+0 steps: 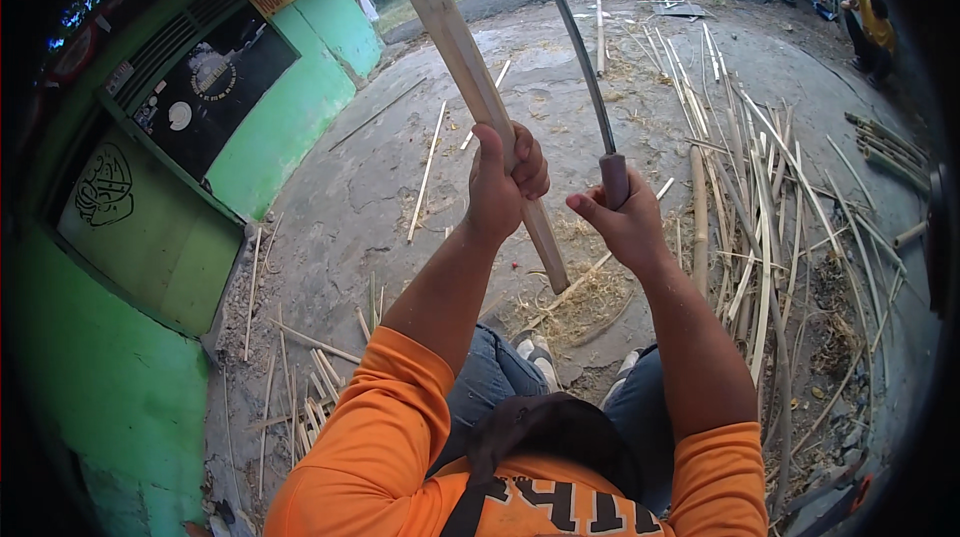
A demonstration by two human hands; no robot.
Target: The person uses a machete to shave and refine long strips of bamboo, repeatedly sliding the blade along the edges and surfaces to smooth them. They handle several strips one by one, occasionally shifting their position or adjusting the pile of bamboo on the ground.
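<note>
My left hand [502,177] is wrapped round a long, pale strip of split bamboo or wood [452,32], held upright and tilted, its lower end near the ground between my feet. In my right hand [628,220] is a long-bladed knife [577,32], gripped by its brownish handle, with the thin dark blade pointing up and away. Blade and strip stand apart from each other. The upper ends of both reach the top edge of the picture. Beneath my hands lies a heap of pale shavings [590,302].
Many bamboo strips [765,227] lie in a loose pile on the right. More short strips [318,387] are at my left. A green wall [250,127] with a door [150,227] runs along the left. Several people sit at the far right, one in a yellow shirt [875,27].
</note>
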